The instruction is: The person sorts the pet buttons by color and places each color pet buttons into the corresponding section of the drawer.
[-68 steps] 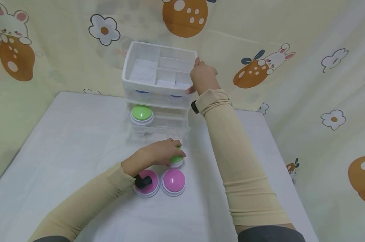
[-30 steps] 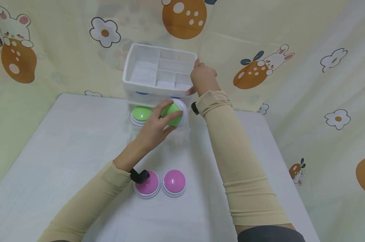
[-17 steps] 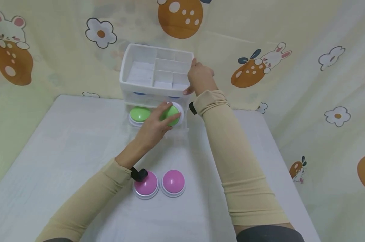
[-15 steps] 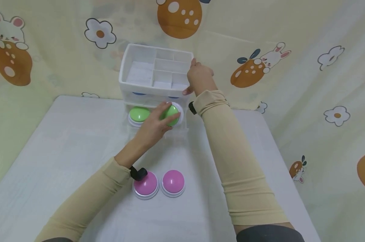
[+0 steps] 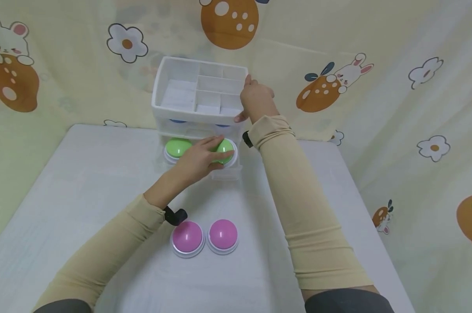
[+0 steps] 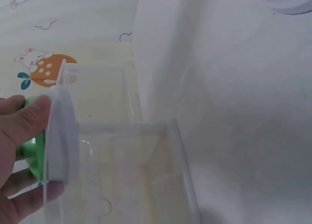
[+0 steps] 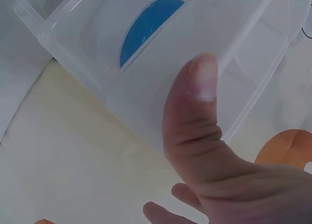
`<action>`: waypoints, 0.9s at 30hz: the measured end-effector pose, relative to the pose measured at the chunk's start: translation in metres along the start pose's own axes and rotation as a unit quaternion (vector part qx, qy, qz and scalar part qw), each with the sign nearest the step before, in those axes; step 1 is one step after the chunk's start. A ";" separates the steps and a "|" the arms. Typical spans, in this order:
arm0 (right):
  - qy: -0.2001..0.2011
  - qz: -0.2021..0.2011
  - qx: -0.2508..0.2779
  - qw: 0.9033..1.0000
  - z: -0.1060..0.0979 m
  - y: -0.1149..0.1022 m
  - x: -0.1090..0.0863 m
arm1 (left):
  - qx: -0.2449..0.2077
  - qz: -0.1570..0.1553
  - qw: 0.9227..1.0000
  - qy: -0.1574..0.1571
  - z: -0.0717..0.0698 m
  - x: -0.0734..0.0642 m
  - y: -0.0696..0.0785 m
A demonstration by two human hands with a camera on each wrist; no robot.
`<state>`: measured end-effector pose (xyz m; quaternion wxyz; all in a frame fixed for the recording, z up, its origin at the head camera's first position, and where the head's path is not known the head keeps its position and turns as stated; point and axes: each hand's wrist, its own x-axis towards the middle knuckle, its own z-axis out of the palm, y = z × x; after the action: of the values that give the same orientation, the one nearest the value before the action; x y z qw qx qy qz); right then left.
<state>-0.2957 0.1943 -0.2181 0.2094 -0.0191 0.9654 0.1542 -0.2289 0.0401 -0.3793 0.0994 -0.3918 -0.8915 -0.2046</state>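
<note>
Left hand [image 5: 198, 160] at the drawer [image 5: 225, 175], green button [image 5: 225, 146] pinched

It's at the drawer's right half, dome tipped leftward — just right of the second green button [image 5: 179, 147]; seated or not, can't tell. The right hand [image 5: 257, 100], farther off — fingers spread, thumb straight against the organizer's [image 5: 204, 116] right side

The button I grip [image 5: 226, 146] is bright green on white, and its neighbour button [image 5: 179, 148] matches. Both front buttons [image 5: 187, 237] are pink on white. My organiser [image 5: 198, 114] is white-topped, its upper drawer [image 7: 97, 80] clear, with a blue dome [image 7: 146, 31] showing through. My sleeves [image 5: 314, 208] are plain beige. White flowers [image 5: 127, 42], spotted orange-brown fruit [image 5: 229, 22] and pink-eared rabbits [image 5: 354, 71] pattern the cream curtain [image 5: 286, 26].
</note>
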 end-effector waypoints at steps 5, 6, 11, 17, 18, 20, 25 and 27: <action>0.005 -0.003 0.002 1.000 0.002 0.003 0.000 | 0.020 -0.020 0.999 -0.033 -0.002 0.004 0.002; 0.007 -0.004 0.002 1.000 0.002 0.004 -0.001 | 0.025 -0.026 0.999 -0.039 -0.002 0.005 0.002; 0.002 0.000 0.005 1.000 0.004 0.007 -0.001 | 0.037 -0.051 0.996 -0.066 -0.001 0.010 0.003; 0.006 0.001 0.008 1.000 0.004 0.007 -0.001 | 0.035 -0.059 0.996 -0.054 0.001 0.017 0.010; 0.010 -0.001 0.008 1.000 0.005 0.007 -0.001 | 0.034 -0.062 0.996 -0.055 0.002 0.017 0.012; 0.020 -0.005 0.011 1.000 0.005 0.007 -0.003 | 0.027 -0.074 0.995 -0.059 0.003 0.019 0.014; 0.031 -0.012 0.024 0.999 0.006 0.006 -0.005 | 0.021 -0.119 0.991 -0.062 0.005 0.022 0.018; 0.032 -0.012 0.027 0.999 0.006 0.007 -0.005 | 0.025 -0.131 0.989 -0.057 0.007 0.023 0.019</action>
<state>-0.2893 0.2022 -0.2190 0.1810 -0.0298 0.9751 0.1248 -0.2304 0.0703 -0.3720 0.0305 -0.2796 -0.9444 -0.1705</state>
